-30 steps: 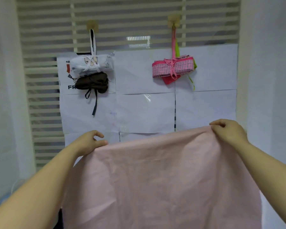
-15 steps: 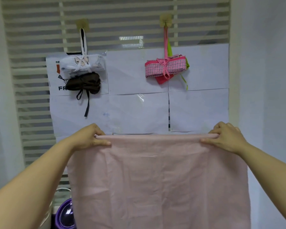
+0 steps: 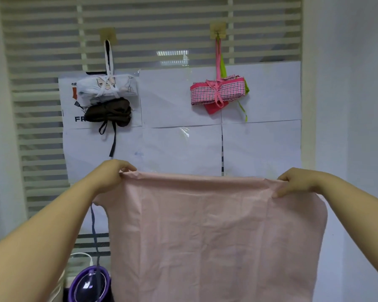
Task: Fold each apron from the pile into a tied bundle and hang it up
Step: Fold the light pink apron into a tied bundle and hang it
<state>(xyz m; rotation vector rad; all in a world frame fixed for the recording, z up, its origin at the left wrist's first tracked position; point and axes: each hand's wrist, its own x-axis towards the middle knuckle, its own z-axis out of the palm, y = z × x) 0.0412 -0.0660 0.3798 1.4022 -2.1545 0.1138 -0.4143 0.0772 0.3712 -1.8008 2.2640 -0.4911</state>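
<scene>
Left hand (image 3: 109, 177) and right hand (image 3: 299, 182) are pinching the top corners of a pink apron (image 3: 212, 232), holding it spread and hanging flat below both grips. Above the left grip, a white bundle (image 3: 107, 86) and a brown bundle (image 3: 109, 112) are hanging from one hook (image 3: 107, 35). Above, between the grips, a checked bundle (image 3: 218, 91) is hanging from another hook (image 3: 217, 29). Below the left grip, a purple object (image 3: 88, 284) is showing.
</scene>
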